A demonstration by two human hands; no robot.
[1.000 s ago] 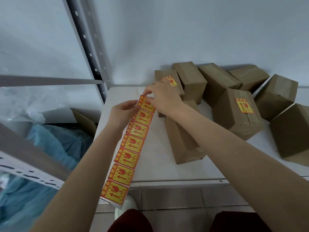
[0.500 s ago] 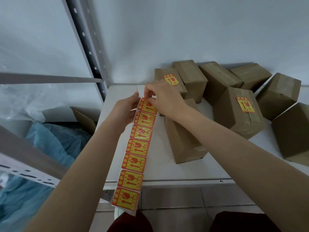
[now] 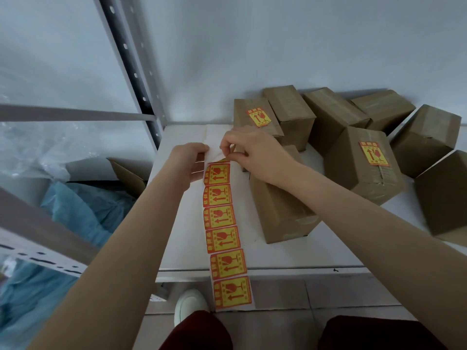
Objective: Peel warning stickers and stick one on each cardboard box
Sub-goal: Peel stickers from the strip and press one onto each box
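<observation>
A grey perforated upright [image 3: 131, 72] rises at the table's [image 3: 290, 258] far-left corner, against a white wall [image 3: 278, 41]. Left of the table, blue sheeting [image 3: 83, 213] lies below clear plastic [image 3: 32, 152]. Grey floor tiles [image 3: 328, 296] run under the table's near edge.

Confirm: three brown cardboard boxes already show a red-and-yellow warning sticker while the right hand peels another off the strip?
Two, not three: in the head view only the back-left brown cardboard box and the large box right of centre bear one. The rest holds.
</observation>
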